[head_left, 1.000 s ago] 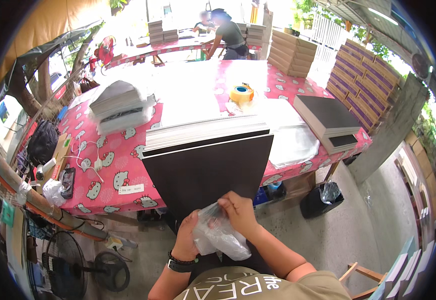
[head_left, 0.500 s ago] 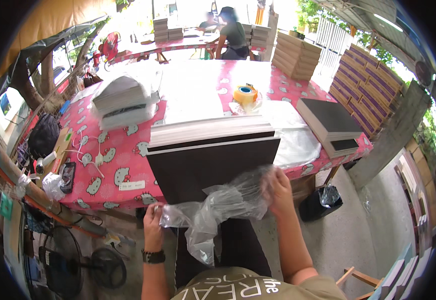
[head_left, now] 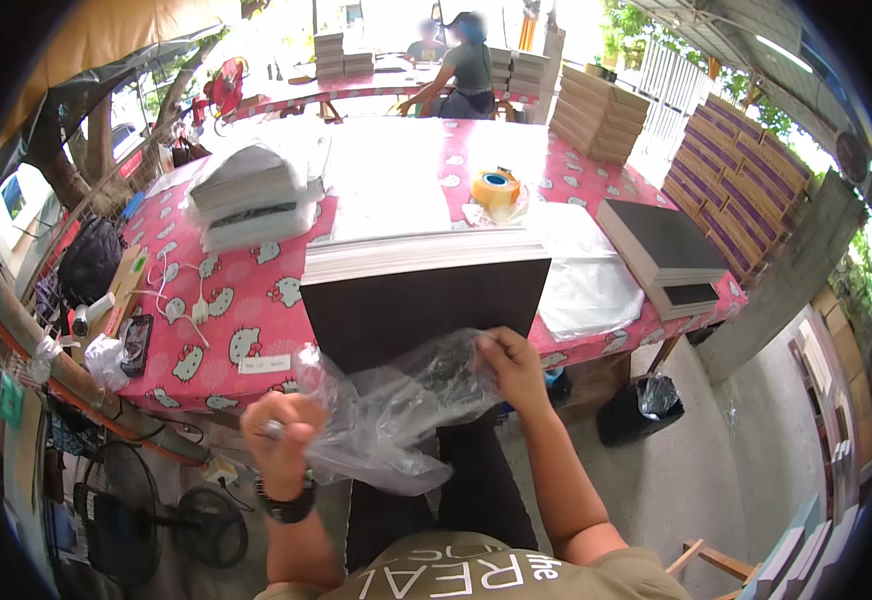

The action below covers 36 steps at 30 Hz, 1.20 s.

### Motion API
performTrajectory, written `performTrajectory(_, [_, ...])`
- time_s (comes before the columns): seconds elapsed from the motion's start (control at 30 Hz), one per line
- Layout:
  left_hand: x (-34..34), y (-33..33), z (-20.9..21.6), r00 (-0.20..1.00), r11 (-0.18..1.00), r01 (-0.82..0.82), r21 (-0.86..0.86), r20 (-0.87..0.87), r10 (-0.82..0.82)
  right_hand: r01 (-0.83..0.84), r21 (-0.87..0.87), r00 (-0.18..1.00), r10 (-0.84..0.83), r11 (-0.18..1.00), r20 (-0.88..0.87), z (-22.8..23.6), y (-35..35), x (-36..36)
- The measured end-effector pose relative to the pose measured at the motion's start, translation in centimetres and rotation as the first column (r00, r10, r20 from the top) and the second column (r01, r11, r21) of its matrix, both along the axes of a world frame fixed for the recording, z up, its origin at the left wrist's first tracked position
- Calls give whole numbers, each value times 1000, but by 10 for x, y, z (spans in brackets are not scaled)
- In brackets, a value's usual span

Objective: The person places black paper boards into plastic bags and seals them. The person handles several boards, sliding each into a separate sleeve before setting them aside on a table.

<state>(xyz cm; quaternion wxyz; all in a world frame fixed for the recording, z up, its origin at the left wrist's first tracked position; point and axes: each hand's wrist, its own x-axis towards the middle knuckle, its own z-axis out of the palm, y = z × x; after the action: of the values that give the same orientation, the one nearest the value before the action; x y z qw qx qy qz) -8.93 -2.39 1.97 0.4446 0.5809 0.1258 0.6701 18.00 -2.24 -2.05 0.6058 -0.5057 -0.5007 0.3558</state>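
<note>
Between my hands stretches a crumpled clear plastic bag (head_left: 396,415), spread in front of my legs. My left hand (head_left: 284,435), with a dark watch on the wrist, is closed at the bag's left end. On the other side my right hand (head_left: 516,370) pinches its upper right edge. Just beyond the bag, a stack of black-faced boards with white edges (head_left: 426,310) leans on the near edge of the table. The bag covers the stack's lower part. To the right of the stack lie flat clear plastic bags (head_left: 591,295).
A pink patterned cloth covers the table (head_left: 256,350). On it are a tape roll (head_left: 496,190), plastic-wrapped stacks (head_left: 246,195), dark boards (head_left: 666,240) and a phone (head_left: 136,345). A black bin (head_left: 641,410) and a fan (head_left: 121,510) stand below. Two people are at a far table.
My left hand has risen and shifted left, and my right hand has moved left and inward. The bag is spread wider. The front board now sits closer against the stack.
</note>
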Motion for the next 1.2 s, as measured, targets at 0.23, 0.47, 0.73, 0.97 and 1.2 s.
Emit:
performTrajectory(0.23, [-228,3,-95,-365,215,-785,581,-714,597,747,80,614,-638,660,-464,-2,-76,144])
performTrajectory(0.47, [-85,-20,-15,936,971,-123,-206,302,182,-334,-51,734,294,941,612,46,-69,-22])
performTrajectory(0.73, [30,-27,-55,618,940,272,-205,-712,-334,-513,-282,702,586,810,405,57,-45,-31])
performTrajectory(0.97, [-8,0,-46,861,606,368,-705,14,-508,-906,-35,422,906,423,17,5,-36,21])
performTrajectory(1.2, [-27,18,-39,510,701,654,-286,-518,-687,-611,406,528,732,680,-432,-15,-47,49])
